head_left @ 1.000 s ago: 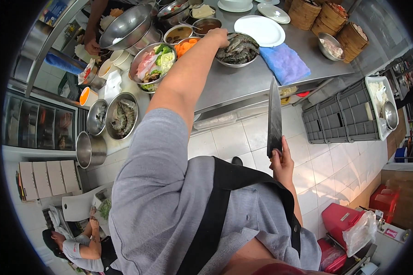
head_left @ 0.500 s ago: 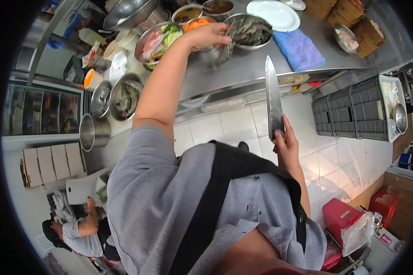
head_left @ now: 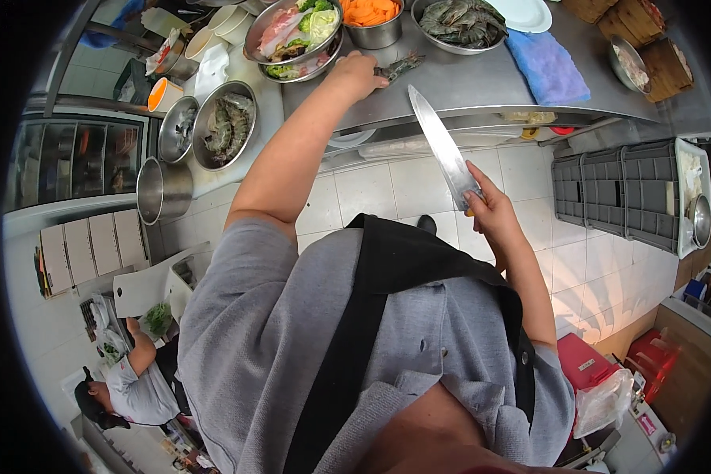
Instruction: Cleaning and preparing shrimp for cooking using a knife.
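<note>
My left hand (head_left: 359, 79) is closed on a raw grey prawn (head_left: 400, 69), held above the steel counter (head_left: 450, 91) in front of a steel bowl of prawns (head_left: 457, 20) and a steel pot of orange slices (head_left: 371, 16). My right hand (head_left: 490, 205) grips a large knife (head_left: 438, 138) by its handle, its blade angled up and left toward the counter. At the left, another bowl with prawns (head_left: 225, 130) sits on a white board (head_left: 265, 142), beside a smaller bowl of grey pieces (head_left: 178, 126). A bowl of meat and vegetables (head_left: 288, 31) stands behind my left hand.
A blue cloth (head_left: 547, 71), white plate (head_left: 525, 14), small bowl (head_left: 628, 63) and bamboo steamers (head_left: 667, 75) are on the right. Below them stands a grey crate (head_left: 612, 193). A steel pot (head_left: 162, 193) stands at the left. A co-worker (head_left: 134, 391) works at lower left.
My left hand has lifted a prawn out of the prawn bowl and moved left and toward me. The knife's tip has swung left. The counter's items have shifted in the view.
</note>
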Demonstrator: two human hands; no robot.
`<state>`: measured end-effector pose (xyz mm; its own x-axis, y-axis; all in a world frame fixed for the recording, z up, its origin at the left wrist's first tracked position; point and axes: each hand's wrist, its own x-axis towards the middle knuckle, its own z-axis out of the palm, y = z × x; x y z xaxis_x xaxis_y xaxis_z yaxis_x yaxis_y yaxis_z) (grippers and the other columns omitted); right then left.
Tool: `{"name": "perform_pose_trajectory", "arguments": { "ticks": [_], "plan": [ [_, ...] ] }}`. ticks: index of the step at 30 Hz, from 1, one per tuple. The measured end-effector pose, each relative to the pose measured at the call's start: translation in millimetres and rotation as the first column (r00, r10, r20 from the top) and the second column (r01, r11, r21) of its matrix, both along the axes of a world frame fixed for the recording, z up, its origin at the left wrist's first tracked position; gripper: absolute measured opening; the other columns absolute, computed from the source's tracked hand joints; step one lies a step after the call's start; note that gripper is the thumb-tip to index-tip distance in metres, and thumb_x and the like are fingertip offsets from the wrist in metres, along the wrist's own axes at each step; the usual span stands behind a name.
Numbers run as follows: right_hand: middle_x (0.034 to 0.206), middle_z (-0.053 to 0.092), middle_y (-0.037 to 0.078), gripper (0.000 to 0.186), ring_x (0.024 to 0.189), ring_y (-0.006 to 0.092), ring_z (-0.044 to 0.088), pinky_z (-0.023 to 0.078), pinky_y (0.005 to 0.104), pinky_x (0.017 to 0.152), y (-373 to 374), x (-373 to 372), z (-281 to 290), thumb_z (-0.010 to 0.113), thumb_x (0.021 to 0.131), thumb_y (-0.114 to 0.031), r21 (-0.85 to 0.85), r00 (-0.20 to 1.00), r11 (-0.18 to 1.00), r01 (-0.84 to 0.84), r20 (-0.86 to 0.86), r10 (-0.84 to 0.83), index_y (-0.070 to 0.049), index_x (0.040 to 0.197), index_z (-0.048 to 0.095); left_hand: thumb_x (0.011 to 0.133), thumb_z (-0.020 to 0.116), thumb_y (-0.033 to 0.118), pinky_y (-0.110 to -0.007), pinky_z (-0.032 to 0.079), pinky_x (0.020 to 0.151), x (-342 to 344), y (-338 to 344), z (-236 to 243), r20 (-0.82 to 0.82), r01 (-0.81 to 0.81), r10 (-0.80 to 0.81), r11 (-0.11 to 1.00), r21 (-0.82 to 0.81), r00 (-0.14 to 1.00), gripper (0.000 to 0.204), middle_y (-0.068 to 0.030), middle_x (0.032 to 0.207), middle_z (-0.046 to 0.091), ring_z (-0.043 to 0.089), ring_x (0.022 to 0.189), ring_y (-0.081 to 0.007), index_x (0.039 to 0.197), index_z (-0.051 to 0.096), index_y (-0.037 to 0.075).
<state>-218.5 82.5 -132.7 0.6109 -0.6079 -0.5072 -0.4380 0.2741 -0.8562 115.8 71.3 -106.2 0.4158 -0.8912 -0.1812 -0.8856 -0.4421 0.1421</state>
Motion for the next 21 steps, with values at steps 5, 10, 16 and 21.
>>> {"name": "perform_pose_trajectory", "arguments": {
  "ticks": [5, 10, 16, 21],
  "plan": [
    [0.067, 0.053, 0.005, 0.052, 0.041, 0.006, 0.04, 0.037, 0.0211, 0.039, -11.3, 20.2, 5.9, 0.053, 0.089, -0.01, 0.015, 0.998, 0.999, -0.047, -0.039, 0.047, -0.024, 0.138, 0.039, 0.076, 0.07, 0.021, -0.039, 0.045, 0.086, 9.9, -14.7, -26.4, -0.183, 0.012, -0.022, 0.999, -0.052, 0.983, 0.034, -0.0156, 0.11, 0.059, 0.057, 0.103, -0.0324, 0.105, 0.062, 0.007],
    [0.067, 0.054, 0.007, 0.052, 0.041, 0.0065, 0.042, 0.038, 0.0213, 0.039, -18.7, 24.0, 0.0, 0.053, 0.09, -0.011, 0.01, 0.997, 0.997, -0.072, -0.039, 0.073, -0.024, 0.138, 0.039, 0.074, 0.07, 0.014, -0.039, 0.047, 0.077, 9.7, -24.0, -20.4, -0.105, 0.152, -0.156, 0.987, -0.044, 0.982, 0.027, -0.0158, 0.095, 0.063, 0.061, 0.091, -0.0312, 0.097, 0.06, 0.004],
    [0.066, 0.054, 0.006, 0.052, 0.04, 0.0069, 0.042, 0.038, 0.0221, 0.038, -25.0, 24.3, -1.2, 0.053, 0.09, -0.011, 0.024, 0.995, 0.995, -0.093, -0.031, 0.094, -0.024, 0.139, 0.038, 0.074, 0.069, 0.01, -0.039, 0.047, 0.066, 7.4, -27.7, -10.6, -0.162, 0.169, -0.165, 0.986, 0.008, 0.973, 0.022, -0.0158, 0.085, 0.063, 0.062, 0.081, -0.031, 0.091, 0.058, 0.003],
    [0.067, 0.055, 0.005, 0.053, 0.039, 0.0071, 0.042, 0.039, 0.0225, 0.038, -35.8, 23.5, 8.7, 0.053, 0.09, -0.012, 0.04, 0.988, 0.988, -0.151, -0.016, 0.152, -0.025, 0.139, 0.037, 0.075, 0.067, 0.008, -0.038, 0.047, 0.061, 11.2, -30.4, -12.8, -0.088, 0.28, -0.279, 0.96, -0.002, 0.956, 0.018, -0.0155, 0.082, 0.062, 0.062, 0.076, -0.0295, 0.088, 0.057, 0.002]
  ]
}}
